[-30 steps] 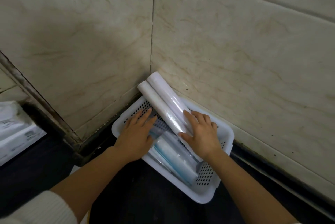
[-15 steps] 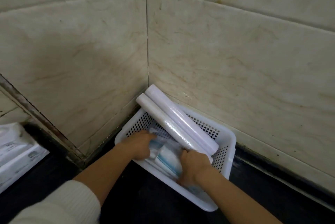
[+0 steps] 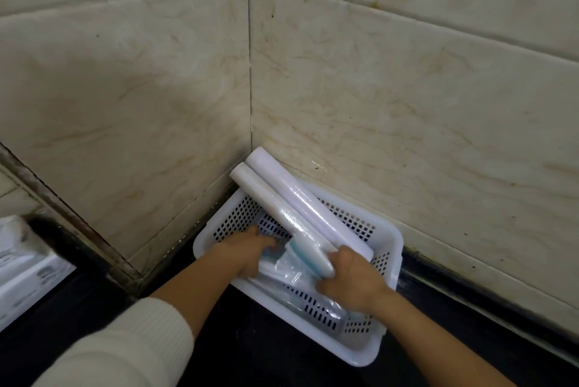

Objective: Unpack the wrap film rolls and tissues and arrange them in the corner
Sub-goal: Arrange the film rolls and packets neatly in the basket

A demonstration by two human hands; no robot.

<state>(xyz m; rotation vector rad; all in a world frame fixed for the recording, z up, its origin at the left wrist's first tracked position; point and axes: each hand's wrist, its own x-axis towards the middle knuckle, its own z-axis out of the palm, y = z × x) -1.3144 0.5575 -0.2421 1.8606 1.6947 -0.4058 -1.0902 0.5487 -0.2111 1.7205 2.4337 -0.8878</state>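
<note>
A white perforated basket [image 3: 388, 239] sits in the corner where two tiled walls meet. Two white wrap film rolls [image 3: 282, 198] lie side by side across it, their far ends poking over the rim toward the corner. Under them lies a clear plastic pack [image 3: 300, 264] with blue and white contents. My left hand [image 3: 247, 249] reaches into the basket and holds the pack's left end. My right hand [image 3: 351, 277] grips the pack's near right part, just beside the near end of one roll.
Beige marble-look tiled walls [image 3: 376, 104] close in the basket on the left and right. The counter [image 3: 250, 339] is black. A white plastic-wrapped package [image 3: 25, 267] lies at the far left edge, beyond a dark frame strip [image 3: 78, 223].
Both hands came off the tops of the rolls and went down into the basket, closing on the plastic pack under them. The view shifted upward a little.
</note>
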